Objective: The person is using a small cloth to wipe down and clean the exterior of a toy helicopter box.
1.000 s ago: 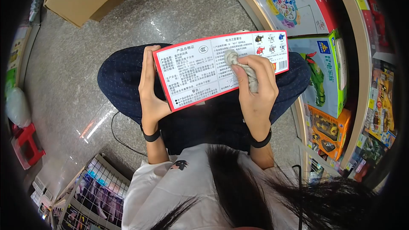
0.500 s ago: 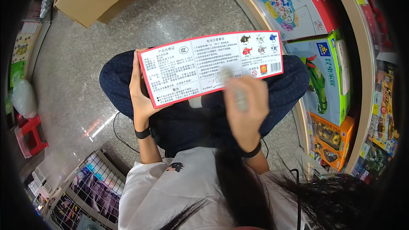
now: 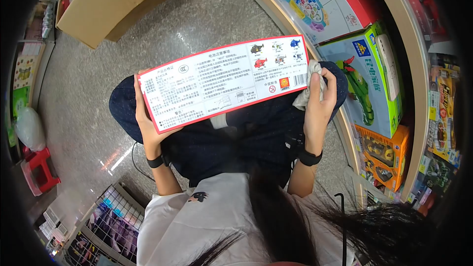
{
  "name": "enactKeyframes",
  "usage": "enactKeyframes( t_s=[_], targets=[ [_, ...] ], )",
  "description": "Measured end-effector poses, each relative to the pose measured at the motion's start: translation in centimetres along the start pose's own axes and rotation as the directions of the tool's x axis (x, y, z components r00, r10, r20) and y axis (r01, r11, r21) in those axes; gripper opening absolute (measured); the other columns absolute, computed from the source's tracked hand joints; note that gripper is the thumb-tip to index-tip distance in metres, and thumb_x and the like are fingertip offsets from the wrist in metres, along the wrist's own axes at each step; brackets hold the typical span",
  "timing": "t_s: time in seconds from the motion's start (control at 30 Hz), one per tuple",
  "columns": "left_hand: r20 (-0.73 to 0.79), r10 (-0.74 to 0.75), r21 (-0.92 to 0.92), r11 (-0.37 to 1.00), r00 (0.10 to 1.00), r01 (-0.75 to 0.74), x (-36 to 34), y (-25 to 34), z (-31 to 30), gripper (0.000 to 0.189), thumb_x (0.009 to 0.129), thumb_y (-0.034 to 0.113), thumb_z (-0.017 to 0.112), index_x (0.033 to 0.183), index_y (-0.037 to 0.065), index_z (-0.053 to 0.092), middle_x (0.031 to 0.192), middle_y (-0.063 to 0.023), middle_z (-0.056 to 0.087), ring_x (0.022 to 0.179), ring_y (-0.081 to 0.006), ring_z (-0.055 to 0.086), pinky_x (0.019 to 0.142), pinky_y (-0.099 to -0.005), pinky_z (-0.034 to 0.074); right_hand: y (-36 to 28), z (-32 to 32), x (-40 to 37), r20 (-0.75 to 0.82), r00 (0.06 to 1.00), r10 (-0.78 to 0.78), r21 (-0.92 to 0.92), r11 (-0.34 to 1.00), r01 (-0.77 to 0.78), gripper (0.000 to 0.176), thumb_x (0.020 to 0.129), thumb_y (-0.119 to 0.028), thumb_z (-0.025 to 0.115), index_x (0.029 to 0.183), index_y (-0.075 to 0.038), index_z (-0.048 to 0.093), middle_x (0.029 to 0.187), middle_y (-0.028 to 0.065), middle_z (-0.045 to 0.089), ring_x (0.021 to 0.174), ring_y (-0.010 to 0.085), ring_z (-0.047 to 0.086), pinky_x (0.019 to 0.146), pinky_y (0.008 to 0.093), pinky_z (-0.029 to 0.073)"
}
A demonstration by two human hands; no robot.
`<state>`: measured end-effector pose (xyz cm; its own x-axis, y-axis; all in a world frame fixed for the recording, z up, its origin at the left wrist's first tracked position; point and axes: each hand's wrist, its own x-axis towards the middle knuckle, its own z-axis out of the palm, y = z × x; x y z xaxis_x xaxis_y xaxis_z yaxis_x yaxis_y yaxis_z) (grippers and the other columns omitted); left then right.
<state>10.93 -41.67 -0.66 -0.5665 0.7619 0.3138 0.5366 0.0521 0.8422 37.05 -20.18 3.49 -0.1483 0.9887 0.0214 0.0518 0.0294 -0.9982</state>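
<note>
A long toy box (image 3: 226, 81) with a red border, printed text and small helicopter pictures is held above my lap, its right end higher than its left. My left hand (image 3: 147, 120) grips the box's left end, fingers behind it and thumb along the lower edge. At the other end, my right hand (image 3: 318, 103) is closed on a crumpled pale cloth (image 3: 301, 99), which presses against the right edge of the box. The box's underside and the fingertips behind it are hidden.
Shelves on the right hold a fishing game box (image 3: 315, 7), a green toy box (image 3: 362, 79) and an orange toy box (image 3: 387, 155). A cardboard carton (image 3: 113, 5) stands at the upper left. A red stool (image 3: 44, 170) and a wire basket (image 3: 111, 221) are on the left.
My right hand has moved from the box's printed face to its right edge, with the cloth. The box has shifted left and tilted slightly more.
</note>
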Motion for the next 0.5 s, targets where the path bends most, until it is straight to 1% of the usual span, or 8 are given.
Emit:
enactKeyframes(
  t_s=[0.07, 0.13, 0.17, 0.2, 0.27, 0.3, 0.43, 0.5],
  targets=[
    [-0.017, 0.009, -0.047, 0.999, 1.000, -0.010, -0.8, -1.2, -0.2, 0.138, 0.051, 0.041, 0.094, 0.154, 0.002, 0.011, 0.141, -0.0174, 0.048, 0.122, -0.0260, 0.055, 0.102, -0.0387, 0.045, -1.8, 0.1, -0.5, 0.006, 1.000, -0.006, 0.009, 1.000, 0.006, 0.018, 0.098, -0.009, 0.056, 0.113, 0.000, 0.050, 0.101, 0.0056, 0.058, 0.092, 0.0069, 0.052, 0.079, 0.0203, 0.043],
    [0.105, -0.208, -0.035, 0.976, 0.972, 0.213, -3.1, -4.1, -1.5, 0.139, 0.051, 0.040, 0.095, 0.154, 0.003, 0.010, 0.141, -0.0182, 0.047, 0.119, -0.0262, 0.057, 0.100, -0.0389, 0.047, -3.8, 0.3, -1.2, -0.022, 0.996, -0.089, -0.039, 0.995, 0.088, 0.017, 0.098, -0.007, 0.056, 0.112, 0.000, 0.051, 0.101, 0.0047, 0.058, 0.092, 0.0078, 0.052, 0.081, 0.0212, 0.043],
    [0.328, -0.202, 0.032, 0.979, 0.923, 0.202, -5.1, -8.2, -3.5, 0.142, 0.050, 0.041, 0.095, 0.154, 0.004, 0.006, 0.145, -0.0198, 0.041, 0.125, -0.0268, 0.052, 0.101, -0.0406, 0.045, -4.9, 0.4, -1.9, -0.045, 0.984, -0.171, -0.154, 0.975, 0.162, 0.017, 0.096, -0.005, 0.057, 0.111, 0.001, 0.052, 0.101, 0.0043, 0.058, 0.092, 0.0091, 0.053, 0.082, 0.0220, 0.042],
    [0.328, -0.202, 0.032, 0.979, 0.923, 0.202, -4.7, -7.0, -3.4, 0.142, 0.050, 0.041, 0.095, 0.154, 0.004, 0.006, 0.145, -0.0198, 0.041, 0.125, -0.0268, 0.052, 0.101, -0.0406, 0.045, -5.5, 0.1, -2.5, -0.045, 0.984, -0.170, -0.154, 0.975, 0.162, 0.017, 0.096, -0.005, 0.057, 0.111, 0.001, 0.052, 0.101, 0.0043, 0.058, 0.092, 0.0091, 0.053, 0.082, 0.0220, 0.042],
    [0.092, -0.375, -0.009, 0.926, 0.922, 0.377, -2.7, -2.6, -2.8, 0.148, 0.047, 0.043, 0.096, 0.154, 0.006, 0.001, 0.151, -0.0210, 0.033, 0.133, -0.0293, 0.044, 0.106, -0.0431, 0.041, -6.1, -0.5, -3.3, 0.002, 0.984, -0.176, -0.259, 0.951, 0.171, 0.017, 0.095, -0.004, 0.059, 0.110, 0.001, 0.054, 0.102, 0.0038, 0.058, 0.093, 0.0100, 0.053, 0.083, 0.0229, 0.042],
    [0.092, -0.375, -0.009, 0.926, 0.922, 0.377, -2.0, -1.5, -2.4, 0.148, 0.047, 0.043, 0.096, 0.154, 0.006, 0.001, 0.151, -0.0210, 0.033, 0.133, -0.0293, 0.044, 0.106, -0.0431, 0.041, -6.0, -0.4, -3.5, -0.031, 0.994, -0.102, -0.210, 0.973, 0.093, 0.016, 0.094, -0.005, 0.060, 0.109, 0.001, 0.056, 0.102, 0.0039, 0.057, 0.093, 0.0096, 0.053, 0.084, 0.0232, 0.042],
    [0.028, -0.137, -0.495, 0.859, 0.990, 0.133, 0.4, 1.2, -0.7, 0.122, 0.074, 0.080, 0.053, 0.154, 0.008, -0.004, 0.156, -0.0256, 0.019, 0.143, -0.0368, 0.026, 0.117, -0.0495, 0.020, -5.5, -1.0, -3.9, -0.049, 0.993, -0.104, -0.237, 0.967, 0.089, 0.016, 0.095, -0.008, 0.061, 0.108, 0.000, 0.056, 0.101, 0.0038, 0.057, 0.092, 0.0088, 0.052, 0.083, 0.0225, 0.042],
    [0.021, -0.201, -0.549, 0.816, 0.979, 0.179, 0.3, 2.5, 0.0, 0.117, 0.077, 0.077, 0.050, 0.154, 0.006, -0.002, 0.155, -0.0258, 0.020, 0.143, -0.0365, 0.026, 0.117, -0.0488, 0.020, -4.8, -1.2, -3.7, -0.065, 0.995, -0.075, -0.251, 0.966, 0.057, 0.016, 0.095, -0.008, 0.060, 0.108, 0.001, 0.056, 0.101, 0.0038, 0.057, 0.092, 0.0089, 0.052, 0.083, 0.0226, 0.042]
  ],
)
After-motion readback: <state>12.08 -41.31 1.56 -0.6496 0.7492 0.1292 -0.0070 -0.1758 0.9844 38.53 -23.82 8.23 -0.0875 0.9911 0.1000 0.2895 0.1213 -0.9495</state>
